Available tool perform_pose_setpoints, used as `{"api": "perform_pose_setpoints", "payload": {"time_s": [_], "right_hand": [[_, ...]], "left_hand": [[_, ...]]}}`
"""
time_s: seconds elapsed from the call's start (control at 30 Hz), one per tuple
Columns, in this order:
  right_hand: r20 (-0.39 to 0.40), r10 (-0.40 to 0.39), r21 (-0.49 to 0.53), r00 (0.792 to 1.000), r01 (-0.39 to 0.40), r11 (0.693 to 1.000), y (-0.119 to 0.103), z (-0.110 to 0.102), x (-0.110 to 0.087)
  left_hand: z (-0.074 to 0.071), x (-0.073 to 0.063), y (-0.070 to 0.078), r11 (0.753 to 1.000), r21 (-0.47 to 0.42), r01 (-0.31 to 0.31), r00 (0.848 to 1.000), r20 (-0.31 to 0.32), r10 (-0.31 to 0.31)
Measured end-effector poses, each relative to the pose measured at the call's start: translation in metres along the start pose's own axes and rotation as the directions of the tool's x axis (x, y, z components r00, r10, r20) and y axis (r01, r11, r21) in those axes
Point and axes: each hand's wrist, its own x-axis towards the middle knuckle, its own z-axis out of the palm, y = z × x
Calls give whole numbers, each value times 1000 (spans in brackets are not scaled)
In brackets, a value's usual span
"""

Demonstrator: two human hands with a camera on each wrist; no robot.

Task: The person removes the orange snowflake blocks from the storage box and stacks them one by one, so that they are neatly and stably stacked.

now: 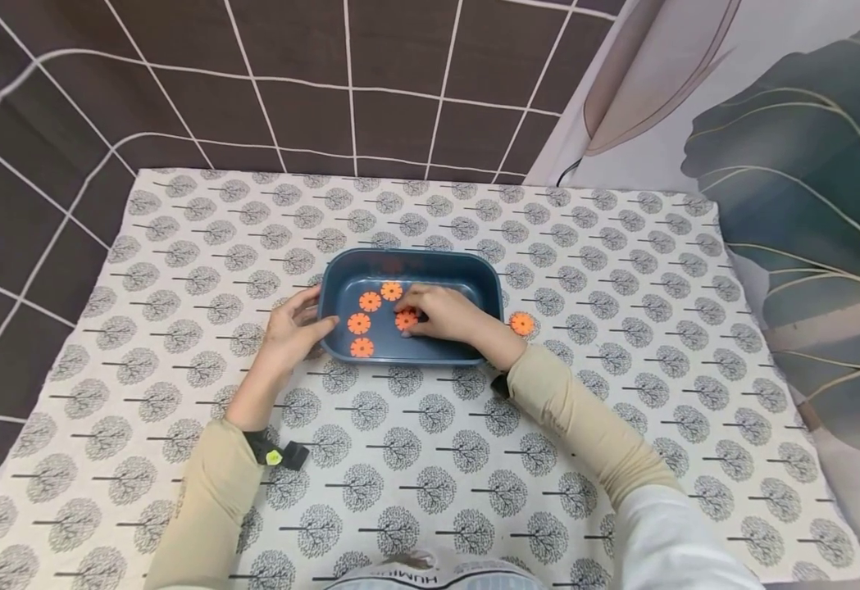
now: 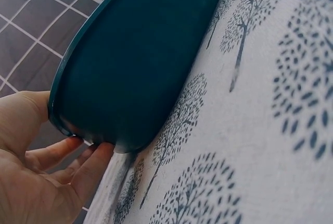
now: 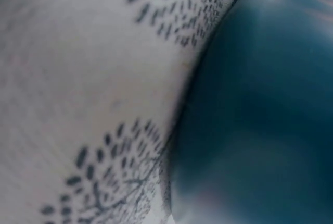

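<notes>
A dark blue rectangular tub (image 1: 430, 358) with rounded corners stands on the table. My left hand (image 1: 291, 334) grips its left end, thumb over the rim and fingers against the outer wall, as the left wrist view also shows. Inside the tub, my right hand (image 1: 444, 315) pinches an orange notched disc (image 1: 406, 320) close over the floor. Several more such discs curve along the tub's left half, from an upper disc (image 1: 391, 291) down to a lower one (image 1: 361, 347). The right wrist view holds only the tub's outer wall (image 3: 255, 109) and cloth; the right hand is out of it.
One loose orange disc (image 1: 521, 324) lies on the cloth just right of the tub, beside the right wrist. A tree-patterned cloth (image 1: 430, 459) covers the table. Behind it hangs a dark curtain (image 1: 400, 57) with white grid lines; a leaf-patterned curtain (image 1: 806, 205) is at the right.
</notes>
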Motion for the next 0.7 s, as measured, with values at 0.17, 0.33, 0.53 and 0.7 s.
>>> {"api": "perform_pose_setpoints", "payload": {"time_s": [0.17, 0.33, 0.53, 0.7], "right_hand": [[18, 40, 35, 999, -41, 999, 0, -1, 1], [15, 64, 44, 998, -64, 997, 1, 0, 1], [8, 45, 22, 999, -45, 999, 2, 2, 0], [-8, 42, 6, 999, -42, 999, 1, 2, -1]], "left_hand": [[1, 0, 0, 1000, -2, -14, 1000, -7, 14], [2, 0, 0, 1000, -19, -24, 1000, -1, 24], [2, 1, 0, 999, -5, -35, 999, -13, 35], [2, 0, 1, 999, -2, -42, 999, -7, 42]]}}
